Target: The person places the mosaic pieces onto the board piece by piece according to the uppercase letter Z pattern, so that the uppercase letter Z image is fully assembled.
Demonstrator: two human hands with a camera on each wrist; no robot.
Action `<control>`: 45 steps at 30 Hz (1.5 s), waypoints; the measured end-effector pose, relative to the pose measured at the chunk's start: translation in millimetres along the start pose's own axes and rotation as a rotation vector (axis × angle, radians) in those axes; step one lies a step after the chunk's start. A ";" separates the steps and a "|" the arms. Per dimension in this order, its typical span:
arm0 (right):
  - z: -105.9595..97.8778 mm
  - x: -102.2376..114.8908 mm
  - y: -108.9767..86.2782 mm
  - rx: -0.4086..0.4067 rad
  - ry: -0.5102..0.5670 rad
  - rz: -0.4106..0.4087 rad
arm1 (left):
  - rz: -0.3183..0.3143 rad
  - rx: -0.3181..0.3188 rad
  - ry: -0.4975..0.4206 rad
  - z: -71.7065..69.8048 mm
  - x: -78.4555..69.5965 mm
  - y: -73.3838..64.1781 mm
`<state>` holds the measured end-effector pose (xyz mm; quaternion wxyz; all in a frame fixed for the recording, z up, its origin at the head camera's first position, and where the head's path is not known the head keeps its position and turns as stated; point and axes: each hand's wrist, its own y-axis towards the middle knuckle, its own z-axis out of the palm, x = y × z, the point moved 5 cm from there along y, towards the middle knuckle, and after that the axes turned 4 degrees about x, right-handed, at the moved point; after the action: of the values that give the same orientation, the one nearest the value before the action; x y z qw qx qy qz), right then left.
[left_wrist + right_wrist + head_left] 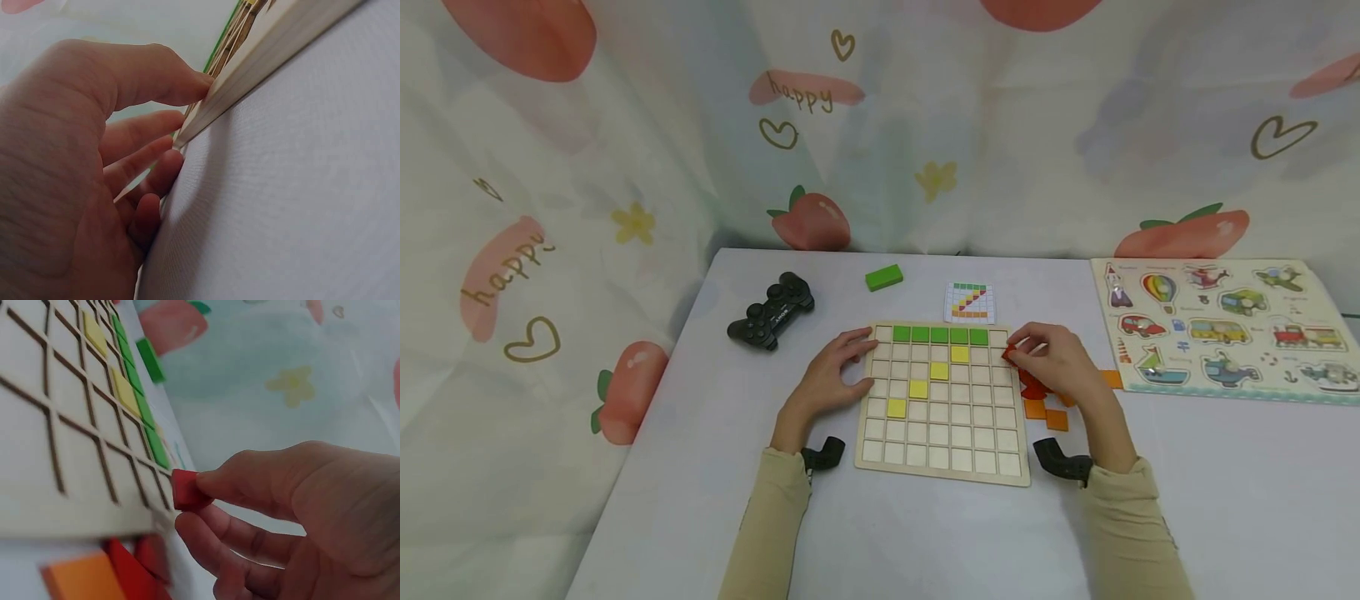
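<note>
A wooden grid board (936, 437) lies flat on the table. Green tiles (939, 335) fill part of its far row, and yellow tiles (918, 389) run diagonally across the squares. The left hand (831, 372) rests its thumb and fingertips against the board's left edge, fingers loosely spread. Between thumb and fingers, the right hand (1054, 358) pinches a red tile (189, 490) at the board's far right corner. Below that hand lie more red tiles (1034, 387) and orange tiles (1057, 420), partly hidden by it.
Behind the board are a small pattern card (970, 302) and a green block (883, 277). A black game controller (772, 311) sits at the back left. A vehicle picture puzzle (1232, 329) lies at the right, and a printed curtain (880, 167) hangs behind the table.
</note>
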<state>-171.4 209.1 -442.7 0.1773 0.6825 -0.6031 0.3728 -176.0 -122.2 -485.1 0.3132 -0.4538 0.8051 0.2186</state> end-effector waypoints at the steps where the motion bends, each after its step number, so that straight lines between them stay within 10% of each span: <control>1: 4.1 2.4 1.9 -0.002 0.023 -0.009 | -0.002 0.000 0.001 0.0 0.2 -0.1; 7: 23.4 8.7 9.7 -0.051 0.150 0.014 | -0.007 0.005 0.006 0.2 1.3 0.2; 23: 35.5 9.9 12.2 -0.250 0.033 0.071 | 0.003 0.001 -0.001 0.3 1.1 0.2; 34: -20.6 -20.2 -7.5 -0.042 -0.067 0.042 | -0.011 0.006 0.007 0.6 3.2 1.1; 39: -16.6 -28.5 -5.8 0.106 -0.064 0.036 | -0.010 0.005 -0.004 0.0 3.0 0.6; 45: -9.2 -26.8 -1.6 0.075 -0.139 0.032 | -0.014 0.007 -0.015 0.4 2.8 0.3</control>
<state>-172.4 234.4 -455.6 0.1035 0.7032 -0.6105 0.3495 -177.3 -123.5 -487.4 0.3222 -0.4567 0.8004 0.2167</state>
